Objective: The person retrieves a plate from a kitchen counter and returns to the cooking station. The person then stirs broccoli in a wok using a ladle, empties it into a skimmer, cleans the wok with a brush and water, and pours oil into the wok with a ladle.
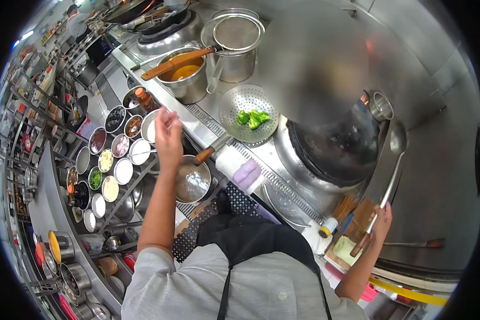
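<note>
My left hand (168,136) is raised at the edge of the seasoning bowls, beside a white bowl (151,127) and a brown sauce bottle with an orange cap (145,100). Its fingers are loosely bent and a little apart, with nothing visible in them. At the right, my right hand (380,223) grips a long metal ladle (393,162) near its wooden handle end. The ladle's bowl points away from me, beside a large dark wok (336,152). Blur hides the wok's far part. Green broccoli pieces (254,119) lie in a perforated strainer (241,96) left of the wok.
A pot of orange liquid (182,73) has a wooden-handled tool across it. Below the strainer handle sits a pot of clear liquid (192,180). A purple cloth (247,173) lies on the counter edge. Several ingredient bowls (110,188) fill the left rack. Another person (78,24) stands far left.
</note>
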A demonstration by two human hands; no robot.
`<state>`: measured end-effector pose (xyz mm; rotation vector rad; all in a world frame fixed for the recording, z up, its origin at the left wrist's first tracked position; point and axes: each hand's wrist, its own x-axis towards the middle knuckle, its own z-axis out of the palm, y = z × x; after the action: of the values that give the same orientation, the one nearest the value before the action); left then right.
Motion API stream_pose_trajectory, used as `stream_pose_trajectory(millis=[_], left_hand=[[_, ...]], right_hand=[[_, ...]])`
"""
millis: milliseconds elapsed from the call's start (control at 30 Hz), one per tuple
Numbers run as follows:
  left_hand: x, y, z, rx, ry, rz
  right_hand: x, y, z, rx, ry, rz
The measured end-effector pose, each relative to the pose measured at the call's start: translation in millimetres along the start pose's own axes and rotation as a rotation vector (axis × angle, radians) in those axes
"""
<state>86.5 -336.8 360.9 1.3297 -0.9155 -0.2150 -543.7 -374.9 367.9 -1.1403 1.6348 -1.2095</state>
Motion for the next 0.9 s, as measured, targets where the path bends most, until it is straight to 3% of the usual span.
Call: stream_pose_trajectory(millis=[133,467,667,900], left_hand=[[69.1,-8.2,-23.5,-0.423,0.181,-0.238],[139.6,-64.1,-58.3,-0.813,0.145,-0.349],[140.5,-52.2,-58.0,-0.912,0.029,-0.317],[134.8,-44.8,-55.2,-0.904,-0.019,-0.295]], right_hand=[[-3.7,-117.7,113.0,0.318,-0.226,-0.003],[31.4,-263.4,393.7,0.056,-1.090,-0.166],[52.5,-296.5,541.9,-0.422,-1.260,-0.376],[61.6,-314.2,618.0,-0.553,-1.315,-0.376]])
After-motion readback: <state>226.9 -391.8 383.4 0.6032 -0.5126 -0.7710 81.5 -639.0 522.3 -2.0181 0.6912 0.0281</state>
